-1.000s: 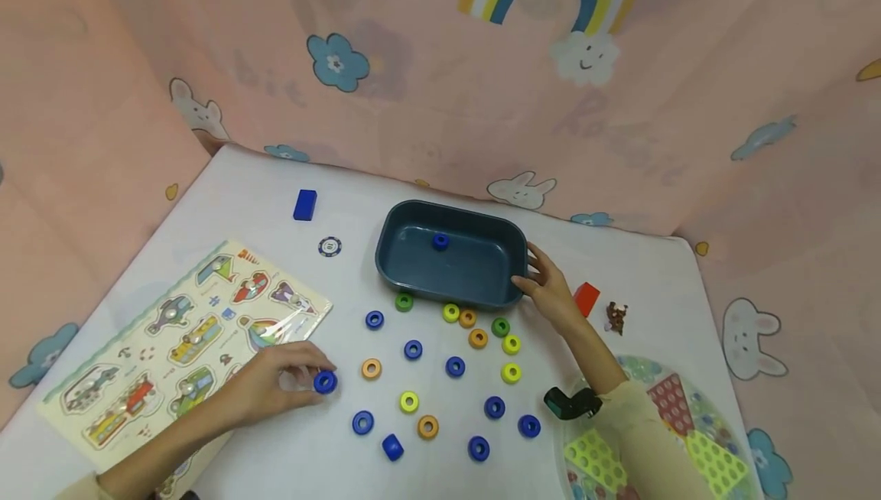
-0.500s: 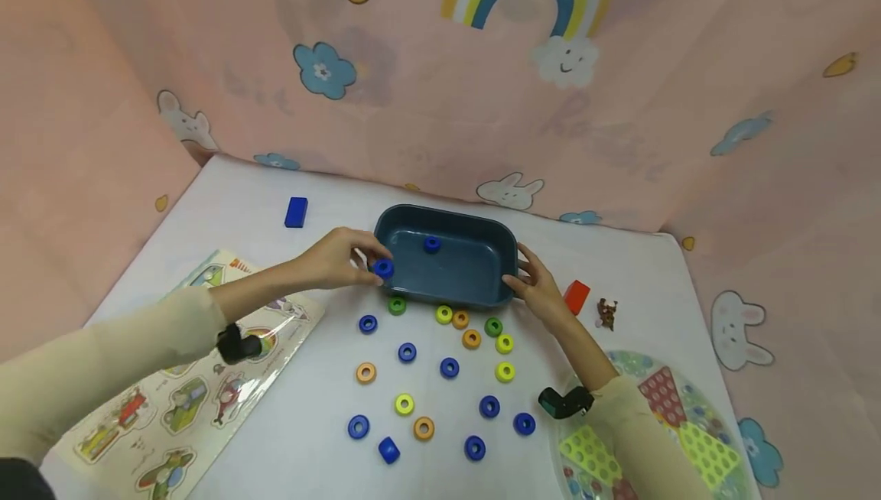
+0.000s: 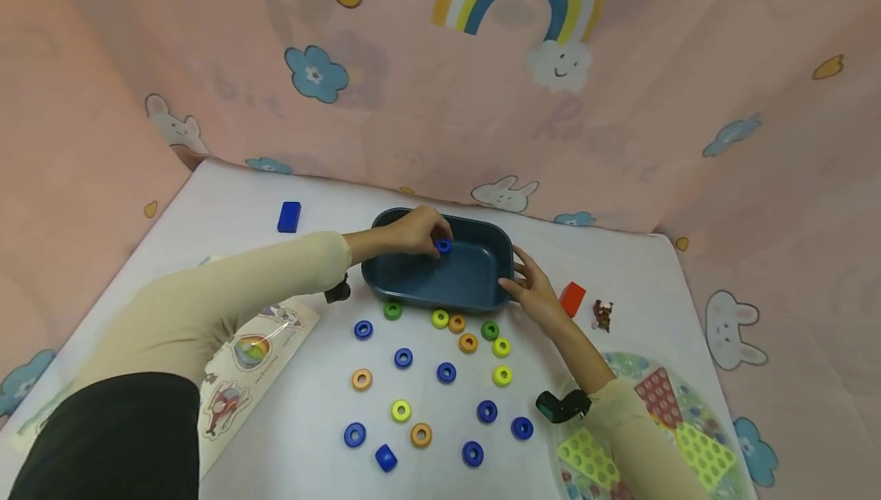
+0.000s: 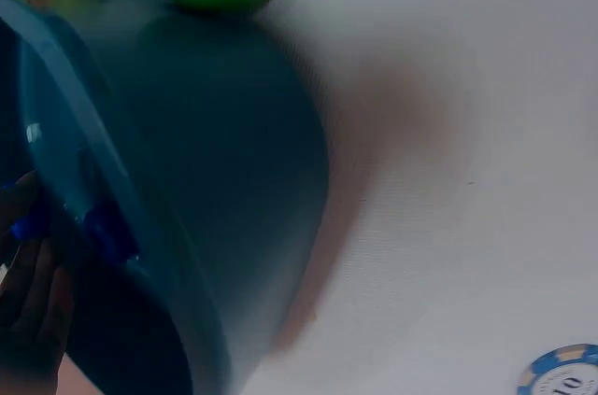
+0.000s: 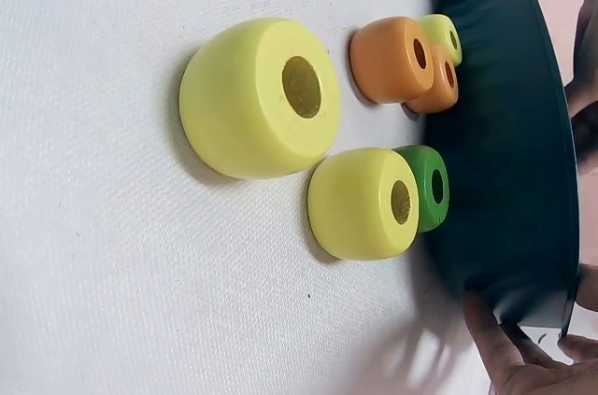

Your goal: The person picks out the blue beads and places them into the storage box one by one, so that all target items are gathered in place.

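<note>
A blue bead (image 3: 443, 245) is pinched between the fingertips and thumb of the left hand (image 3: 417, 232), which is held within the dark blue tray (image 3: 475, 255); whether the bead is touching the tray's floor cannot be told. A second blue bead (image 4: 110, 232) is seen inside the tray in the left wrist view, near the pinched one. The tray's right end is gripped by the right hand (image 3: 533, 287), with the thumb placed at the rim and the fingers set against the outer wall.

In front of the tray, more beads are scattered over the white surface (image 3: 296, 423). A green bead (image 3: 392, 310), a yellow bead (image 3: 440, 319) and an orange bead (image 3: 456, 323) are lined up just beside its near wall, and eight blue ones are spread among the rest, one of them tipped on its side.

A blue block (image 3: 289, 217) is placed well to the left of the tray, and a picture board (image 3: 255, 351) is partly covered by the left sleeve (image 3: 275, 274). Beyond the right hand, a red block (image 3: 572, 298) and a small brown figure (image 3: 602, 316) are set side by side. A round patterned mat (image 3: 622, 365) is partly covered by the right sleeve (image 3: 640, 439).
</note>
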Motion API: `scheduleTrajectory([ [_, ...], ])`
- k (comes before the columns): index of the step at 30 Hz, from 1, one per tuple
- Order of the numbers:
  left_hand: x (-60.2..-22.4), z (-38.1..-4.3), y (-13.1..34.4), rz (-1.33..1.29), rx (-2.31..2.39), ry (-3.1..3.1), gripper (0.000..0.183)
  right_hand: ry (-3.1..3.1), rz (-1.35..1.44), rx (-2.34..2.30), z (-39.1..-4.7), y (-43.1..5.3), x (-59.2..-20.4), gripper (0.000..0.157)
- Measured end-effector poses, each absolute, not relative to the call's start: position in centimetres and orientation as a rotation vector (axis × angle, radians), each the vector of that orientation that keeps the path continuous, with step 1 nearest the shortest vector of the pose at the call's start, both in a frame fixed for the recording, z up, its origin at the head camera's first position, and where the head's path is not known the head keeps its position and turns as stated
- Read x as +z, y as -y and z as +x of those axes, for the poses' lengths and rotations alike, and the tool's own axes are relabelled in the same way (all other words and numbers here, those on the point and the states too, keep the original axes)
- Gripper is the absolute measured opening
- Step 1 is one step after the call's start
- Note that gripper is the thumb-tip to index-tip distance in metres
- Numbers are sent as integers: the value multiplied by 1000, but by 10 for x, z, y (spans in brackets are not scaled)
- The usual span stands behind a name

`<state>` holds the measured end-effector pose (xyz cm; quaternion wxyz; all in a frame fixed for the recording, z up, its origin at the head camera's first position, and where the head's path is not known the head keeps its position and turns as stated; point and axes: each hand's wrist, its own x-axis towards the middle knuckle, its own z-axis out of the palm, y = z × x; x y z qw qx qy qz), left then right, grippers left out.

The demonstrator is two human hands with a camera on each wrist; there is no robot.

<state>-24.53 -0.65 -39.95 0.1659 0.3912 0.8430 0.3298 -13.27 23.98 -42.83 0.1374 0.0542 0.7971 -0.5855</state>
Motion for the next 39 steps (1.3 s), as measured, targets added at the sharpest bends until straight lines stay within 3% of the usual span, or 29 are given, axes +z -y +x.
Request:
scheduleTrajectory([
  [10,-416,-252,-11,1105,693,-2504,35,-2292,159,-1707,-132,-239,-428,71],
  [23,-384,-240,35,1131,846,-2472,29,-2293,154,-1704,-130,-239,-427,72],
  [34,-351,-195,93,1095,1066,-2416,28,-2279,111,-1717,-133,-239,-427,72],
  [39,-357,-159,114,1045,1153,-2389,27,-2283,117,-1700,-132,-242,-428,72],
])
